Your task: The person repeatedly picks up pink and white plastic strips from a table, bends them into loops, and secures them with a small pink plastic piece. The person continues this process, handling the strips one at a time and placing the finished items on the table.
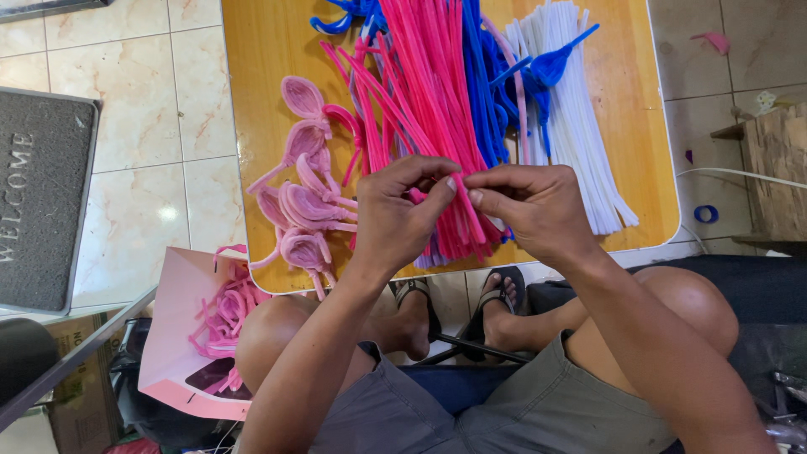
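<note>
Our hands (pixel 403 210) hide what they pinch; the pipe-cleaner bundle (pixel 437 76) runs off the top edge.

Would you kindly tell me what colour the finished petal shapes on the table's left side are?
Pale pink, seen best in the head view: the petal shapes lie left of the left hand.

one camera is sitting on the person's head, looking straight down, close above the desk (pixel 269 101), the knees and the floor (pixel 134 168).
</note>
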